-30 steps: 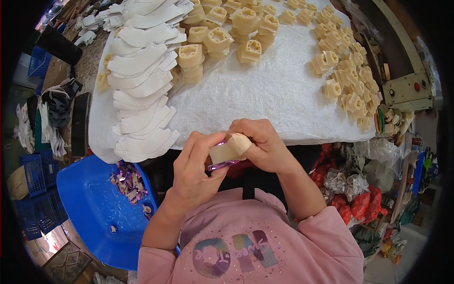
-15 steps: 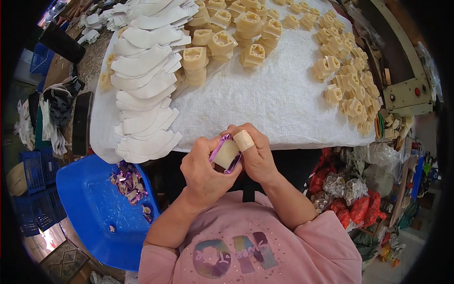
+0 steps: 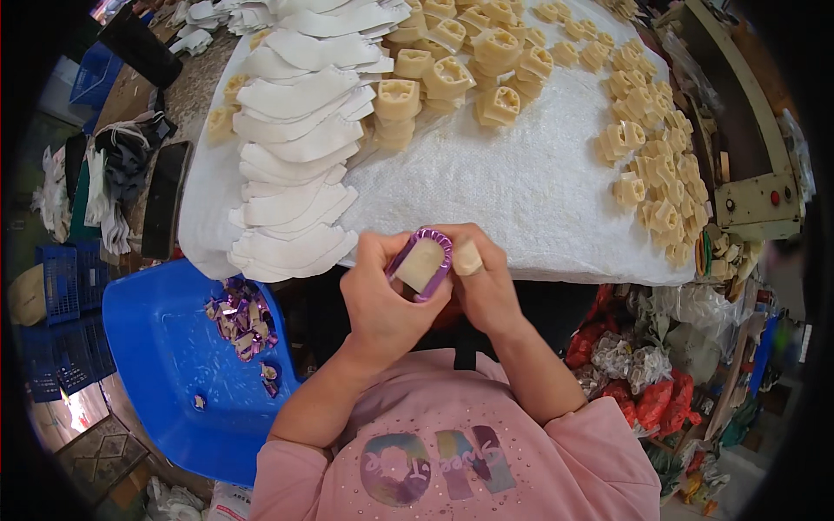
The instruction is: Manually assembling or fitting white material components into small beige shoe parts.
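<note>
Between my hands, over the front edge of the table, is a shoe heel (image 3: 420, 265) with a pale beige, rounded face. Shiny purple covering material wraps its side, and small pleats run along the curved rim. My left hand (image 3: 375, 300) is closed around its left and lower sides. My right hand (image 3: 488, 282) grips it from the right, fingers curled behind the far edge. A beige wrap (image 3: 467, 258) covers the right thumb. The underside of the heel is hidden by my fingers.
Overlapping white cut pieces (image 3: 295, 208) lie on the white sheet (image 3: 452, 178) at left. Bare beige heels (image 3: 499, 106) are stacked at the back, with more heels (image 3: 665, 174) along the right. A blue tub (image 3: 152, 365) holds purple-covered heels (image 3: 239, 319). A phone (image 3: 167, 200) lies at far left.
The heel has turned in my hands, so its pleated purple rim now shows at the top. My hands have shifted their grip slightly. The whole view has moved a little.
</note>
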Demonstrator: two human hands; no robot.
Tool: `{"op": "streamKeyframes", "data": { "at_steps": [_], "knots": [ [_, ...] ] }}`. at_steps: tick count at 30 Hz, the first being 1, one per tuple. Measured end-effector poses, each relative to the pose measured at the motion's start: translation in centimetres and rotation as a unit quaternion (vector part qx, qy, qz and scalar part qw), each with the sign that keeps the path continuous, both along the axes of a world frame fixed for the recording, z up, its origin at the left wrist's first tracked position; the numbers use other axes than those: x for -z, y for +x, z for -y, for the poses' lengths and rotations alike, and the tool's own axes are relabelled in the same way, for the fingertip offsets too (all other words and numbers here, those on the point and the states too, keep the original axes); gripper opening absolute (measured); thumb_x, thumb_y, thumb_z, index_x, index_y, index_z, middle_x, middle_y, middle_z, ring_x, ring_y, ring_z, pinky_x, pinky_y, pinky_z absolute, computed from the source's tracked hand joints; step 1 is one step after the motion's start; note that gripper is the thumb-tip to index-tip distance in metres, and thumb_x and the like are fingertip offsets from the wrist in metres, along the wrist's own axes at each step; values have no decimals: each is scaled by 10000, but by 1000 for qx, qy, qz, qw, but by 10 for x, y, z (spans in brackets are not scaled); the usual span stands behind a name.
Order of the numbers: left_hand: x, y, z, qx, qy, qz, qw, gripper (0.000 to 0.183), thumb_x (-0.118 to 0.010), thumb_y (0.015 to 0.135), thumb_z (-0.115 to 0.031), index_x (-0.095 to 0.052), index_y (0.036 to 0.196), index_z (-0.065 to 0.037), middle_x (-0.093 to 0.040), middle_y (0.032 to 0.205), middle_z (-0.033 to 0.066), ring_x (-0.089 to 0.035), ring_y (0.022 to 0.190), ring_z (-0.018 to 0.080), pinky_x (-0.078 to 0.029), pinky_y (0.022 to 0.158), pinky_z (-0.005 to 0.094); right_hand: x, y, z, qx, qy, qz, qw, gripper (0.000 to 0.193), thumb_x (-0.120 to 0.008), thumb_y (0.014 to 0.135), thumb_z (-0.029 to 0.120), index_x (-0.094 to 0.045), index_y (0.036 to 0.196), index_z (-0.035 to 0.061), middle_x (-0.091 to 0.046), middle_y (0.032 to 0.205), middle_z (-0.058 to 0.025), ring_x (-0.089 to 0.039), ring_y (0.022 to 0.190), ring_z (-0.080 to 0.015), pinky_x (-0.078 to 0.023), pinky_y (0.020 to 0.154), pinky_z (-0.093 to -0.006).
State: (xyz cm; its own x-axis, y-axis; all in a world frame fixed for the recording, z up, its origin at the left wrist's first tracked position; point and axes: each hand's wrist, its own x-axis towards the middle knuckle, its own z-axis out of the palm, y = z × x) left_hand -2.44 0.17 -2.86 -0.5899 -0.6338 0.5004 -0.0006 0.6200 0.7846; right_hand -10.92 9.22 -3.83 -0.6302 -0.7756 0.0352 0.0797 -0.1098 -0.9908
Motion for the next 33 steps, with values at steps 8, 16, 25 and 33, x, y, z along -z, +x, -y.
{"op": "streamKeyframes", "data": {
  "at_steps": [8, 16, 25, 33],
  "knots": [
    [4, 43, 42, 330, 714, -215, 579, 492, -308, 959, -475, -498, 1132, -55, -342, 643, 17, -322, 560, 137, -262, 498, 266, -15, -19, 12, -60, 23, -103, 993, 297, -429, 989, 208, -546, 1165, 1, -552, 838, -29, -507, 811, -97, -429, 749, -270],
    [27, 134, 72, -98, 468, -157, 864, 206, -536, 891, -169, -494, 1041, -35, -480, 747, 52, -460, 663, 152, -377, 598, 261, -15, -9, 52, -52, 26, -406, 912, 344, -647, 693, -17, -586, 1026, 44, -517, 904, -108, -459, 837, -302, -396, 735, -381],
    [43, 157, 85, -289, 8, 166, 943, 394, -625, 806, -68, -505, 1176, -2, -570, 953, 89, -558, 817, 160, -444, 747, 264, -9, 10, 78, -76, 37, -515, 853, 292, -696, 679, 55, -622, 961, 57, -519, 949, -72, -460, 906, -264, -357, 769, -394],
    [31, 97, 62, -138, 356, -53, 923, 672, -602, 813, 21, -228, 1365, -65, -574, 1022, 144, -580, 883, 158, -465, 762, 256, -3, 17, 90, -29, 128, -547, 827, 159, -662, 675, 65, -596, 819, 63, -516, 913, -55, -462, 898, -260, -304, 805, -428]
  ]
}}
